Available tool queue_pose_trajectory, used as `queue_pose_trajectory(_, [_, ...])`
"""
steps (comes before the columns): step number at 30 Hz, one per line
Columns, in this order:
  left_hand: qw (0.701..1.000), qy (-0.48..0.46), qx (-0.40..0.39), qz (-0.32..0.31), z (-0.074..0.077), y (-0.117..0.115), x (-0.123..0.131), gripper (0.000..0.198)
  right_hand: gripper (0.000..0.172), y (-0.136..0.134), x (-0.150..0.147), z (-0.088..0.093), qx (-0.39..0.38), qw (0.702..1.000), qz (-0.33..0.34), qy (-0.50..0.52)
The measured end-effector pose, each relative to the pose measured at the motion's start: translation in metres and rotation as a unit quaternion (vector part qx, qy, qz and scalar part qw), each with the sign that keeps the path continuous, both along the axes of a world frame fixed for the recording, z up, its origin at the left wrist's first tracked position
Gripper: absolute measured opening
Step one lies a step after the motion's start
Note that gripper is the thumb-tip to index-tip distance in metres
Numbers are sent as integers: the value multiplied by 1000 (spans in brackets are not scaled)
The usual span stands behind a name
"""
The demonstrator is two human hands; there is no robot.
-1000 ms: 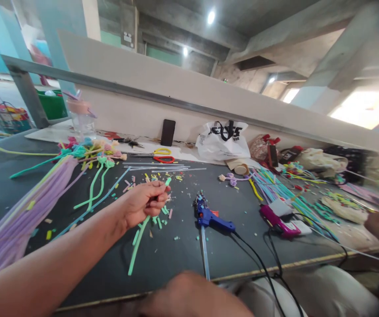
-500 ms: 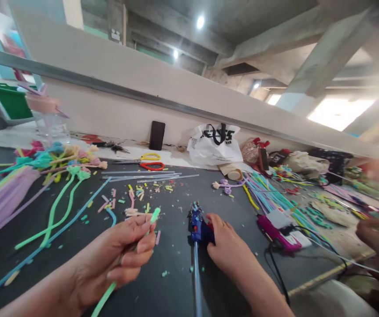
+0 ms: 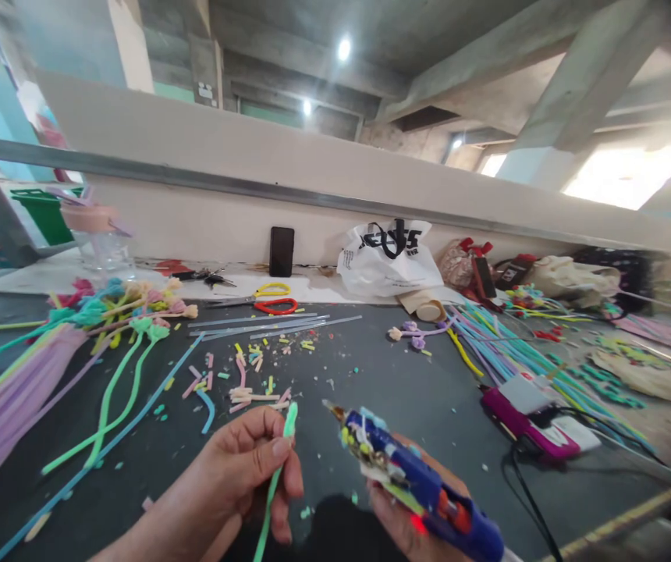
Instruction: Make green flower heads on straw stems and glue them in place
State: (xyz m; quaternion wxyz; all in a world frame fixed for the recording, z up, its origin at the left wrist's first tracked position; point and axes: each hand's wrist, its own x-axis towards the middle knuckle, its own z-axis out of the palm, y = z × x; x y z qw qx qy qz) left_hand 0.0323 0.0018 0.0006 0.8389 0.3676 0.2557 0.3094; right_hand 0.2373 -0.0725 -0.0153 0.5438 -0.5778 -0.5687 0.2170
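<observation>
Between thumb and fingers, my left hand (image 3: 247,468) pinches a light green pipe cleaner (image 3: 272,492), its bent tip pointing up and its tail running down toward me. My right hand (image 3: 397,511) is wrapped round a blue hot glue gun (image 3: 423,476), partly hidden behind it. Bits of coloured fuzz stick to the gun's front, and a red light glows on its side. The nozzle points left, a short gap from the green tip. Short cut pipe cleaner pieces (image 3: 247,396) lie on the dark table (image 3: 371,382) beyond my left hand.
Pipe cleaner flowers (image 3: 113,304) and purple stems lie at left. Scissors (image 3: 274,298), clear glue sticks (image 3: 277,321), a phone (image 3: 282,251) and a white bag (image 3: 388,257) are at the back. A magenta power strip (image 3: 528,425) with cables and more pipe cleaners (image 3: 488,343) lie right.
My right hand has lifted the glue gun off the table and turned its nozzle leftward. My left hand has shifted right with the green pipe cleaner. The head view has tilted slightly.
</observation>
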Motion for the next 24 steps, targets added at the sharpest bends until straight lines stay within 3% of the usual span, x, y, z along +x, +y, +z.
queue_pose_trajectory(3, [999,31,14,35,2,0,1,34,8,-2,-16,10,50,996,40,-65])
queue_pose_trajectory(6, [997,45,28,48,3,-1,1,39,10,-1,-23,14,75,993,22,-91])
queue_pose_trajectory(16, [997,45,38,41,3,-2,0,35,8,-4,-21,7,60,985,40,-157])
queue_pose_trajectory(24, [997,50,51,31,2,-2,-1,33,10,-5,-14,11,-2,967,70,-246])
